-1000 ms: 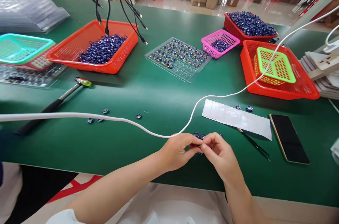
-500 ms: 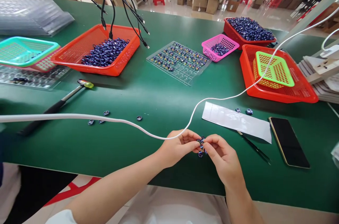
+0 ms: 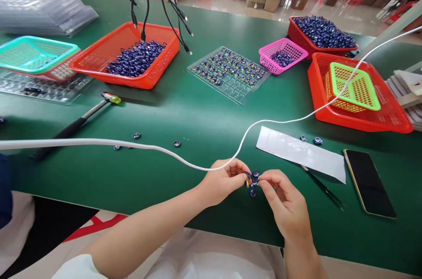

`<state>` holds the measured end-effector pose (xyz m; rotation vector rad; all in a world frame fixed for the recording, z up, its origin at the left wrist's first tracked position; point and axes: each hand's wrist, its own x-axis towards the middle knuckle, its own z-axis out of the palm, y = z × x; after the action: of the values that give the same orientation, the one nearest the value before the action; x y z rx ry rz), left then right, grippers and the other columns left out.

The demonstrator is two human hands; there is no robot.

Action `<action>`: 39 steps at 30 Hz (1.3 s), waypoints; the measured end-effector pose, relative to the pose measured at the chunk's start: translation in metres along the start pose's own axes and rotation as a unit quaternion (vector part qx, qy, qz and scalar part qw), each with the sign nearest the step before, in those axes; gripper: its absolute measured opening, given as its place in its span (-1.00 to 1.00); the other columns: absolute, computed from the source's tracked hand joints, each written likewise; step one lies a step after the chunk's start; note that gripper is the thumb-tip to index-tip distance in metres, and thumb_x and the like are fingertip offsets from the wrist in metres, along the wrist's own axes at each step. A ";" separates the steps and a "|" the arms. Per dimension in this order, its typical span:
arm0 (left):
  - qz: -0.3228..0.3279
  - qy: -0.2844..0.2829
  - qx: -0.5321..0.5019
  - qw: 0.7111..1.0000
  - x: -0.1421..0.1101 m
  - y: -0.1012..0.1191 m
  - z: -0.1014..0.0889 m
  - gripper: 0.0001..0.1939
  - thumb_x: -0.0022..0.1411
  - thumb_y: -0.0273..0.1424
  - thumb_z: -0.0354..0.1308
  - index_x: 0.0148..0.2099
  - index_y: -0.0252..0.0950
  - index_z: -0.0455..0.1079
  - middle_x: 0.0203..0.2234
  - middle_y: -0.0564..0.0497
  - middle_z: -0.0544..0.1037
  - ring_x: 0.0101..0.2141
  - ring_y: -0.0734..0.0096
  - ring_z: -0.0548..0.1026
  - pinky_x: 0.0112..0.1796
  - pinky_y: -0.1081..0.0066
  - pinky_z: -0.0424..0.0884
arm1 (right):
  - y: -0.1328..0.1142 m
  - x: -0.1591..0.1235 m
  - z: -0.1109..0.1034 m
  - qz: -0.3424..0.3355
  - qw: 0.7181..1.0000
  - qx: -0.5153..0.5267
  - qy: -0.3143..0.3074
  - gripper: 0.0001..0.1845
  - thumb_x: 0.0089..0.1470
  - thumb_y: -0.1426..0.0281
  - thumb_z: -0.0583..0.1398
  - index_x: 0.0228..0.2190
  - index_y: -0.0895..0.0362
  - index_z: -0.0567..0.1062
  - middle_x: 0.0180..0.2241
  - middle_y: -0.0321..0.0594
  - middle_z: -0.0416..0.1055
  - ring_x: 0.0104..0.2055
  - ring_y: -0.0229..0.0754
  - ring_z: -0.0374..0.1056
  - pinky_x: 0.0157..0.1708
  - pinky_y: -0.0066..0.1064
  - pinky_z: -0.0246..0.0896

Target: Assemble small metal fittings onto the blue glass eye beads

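Near the table's front edge, my left hand (image 3: 222,183) pinches a small dark blue ring-shaped part (image 3: 248,180) with a gold-orange inside. My right hand (image 3: 286,202), fingertips together, grips the edge of a small round dark blue part (image 3: 255,181) right beside it. Whether the two parts touch is too small to tell. Another round dark blue piece (image 3: 252,193) shows just below the fingertips, and one more (image 3: 256,174) just above. A white cable (image 3: 198,167) passes in front of my left hand in the view.
A clear compartment tray (image 3: 231,91) holds rows of similar parts. Red baskets (image 3: 158,80) and a pink basket (image 3: 270,66) contain many dark blue pieces. A hammer (image 3: 94,109) lies left; a white strip (image 3: 300,153), tweezers (image 3: 325,189) and a phone (image 3: 369,184) lie right. Black cables (image 3: 145,10) hang above.
My fingertips have moved slightly apart, and the gold-orange inside of the left part now shows. The whole view has shifted a little.
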<state>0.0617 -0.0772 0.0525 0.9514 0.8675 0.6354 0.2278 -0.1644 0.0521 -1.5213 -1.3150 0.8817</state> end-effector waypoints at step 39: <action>0.088 -0.007 0.129 0.988 -0.009 -0.016 0.003 -0.75 0.11 -0.33 0.33 -0.15 -0.29 0.61 -0.32 -0.07 0.65 -0.35 0.32 0.59 -0.28 0.37 0.56 | 0.001 0.002 0.004 0.083 0.996 -0.007 0.014 -0.81 0.17 0.22 0.24 -0.38 0.07 0.43 -0.43 -0.30 0.37 -0.37 -0.22 0.31 -0.37 -0.42 0.24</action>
<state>0.0613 -0.0931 0.0421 1.2753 0.8722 0.6770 0.2249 -0.1619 0.0502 -1.6668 -1.1893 0.9531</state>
